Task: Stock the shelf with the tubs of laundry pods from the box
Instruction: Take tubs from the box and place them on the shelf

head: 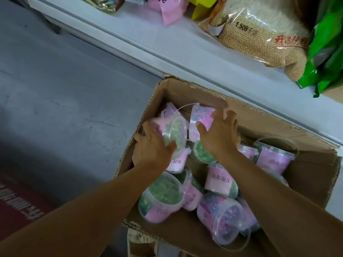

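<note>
An open cardboard box [185, 93] stands on the floor against the white shelf [167, 52]. It holds several clear tubs of laundry pods with pink labels. My left hand [152, 149] grips a tub of green pods [173, 132], tilted on its side at the box's far left. My right hand [220, 134] closes on a tub of blue and pink pods [199, 117], also tilted, right beside the first. Other tubs lie below, such as a green one [161, 197] and a purple one [220, 214].
On the shelf lie a large bag of rice [259, 32], a green bag [326, 52], a pink packet [167, 10] and a yellow packet [202, 6]. Grey floor [65, 89] spreads to the left, with a red mat [20, 201] at the lower left.
</note>
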Available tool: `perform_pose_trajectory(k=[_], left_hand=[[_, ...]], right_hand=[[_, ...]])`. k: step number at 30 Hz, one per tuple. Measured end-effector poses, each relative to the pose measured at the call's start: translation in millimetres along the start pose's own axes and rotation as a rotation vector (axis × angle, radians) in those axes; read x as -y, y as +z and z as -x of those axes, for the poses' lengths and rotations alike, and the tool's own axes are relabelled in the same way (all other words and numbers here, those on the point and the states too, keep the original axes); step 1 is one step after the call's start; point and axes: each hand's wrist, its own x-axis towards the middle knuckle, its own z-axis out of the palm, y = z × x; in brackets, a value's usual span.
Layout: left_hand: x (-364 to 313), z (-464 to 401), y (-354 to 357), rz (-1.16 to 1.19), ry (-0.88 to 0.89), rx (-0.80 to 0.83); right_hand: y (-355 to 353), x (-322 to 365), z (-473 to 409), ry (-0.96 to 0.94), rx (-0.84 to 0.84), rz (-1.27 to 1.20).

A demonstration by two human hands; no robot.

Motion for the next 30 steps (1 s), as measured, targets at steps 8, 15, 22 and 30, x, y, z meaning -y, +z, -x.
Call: perform_pose_trajectory(k=[8,15,22,30], left_hand=[[7,4,-8,0.010,0.034,0.003],[10,7,-12,0.015,0.032,0.035],[12,13,-21,0.024,0.022,0.073],[-9,45,-54,0.076,-0.022,0.063]], right_hand=[[15,21,-19,0.210,0.028,-0.015],[4,23,-11,0.195,-0.019,-0.014],[-7,-15,6,0.177,0.036,-0.129],[-66,-34,45,0.346,0.034,-0.492]])
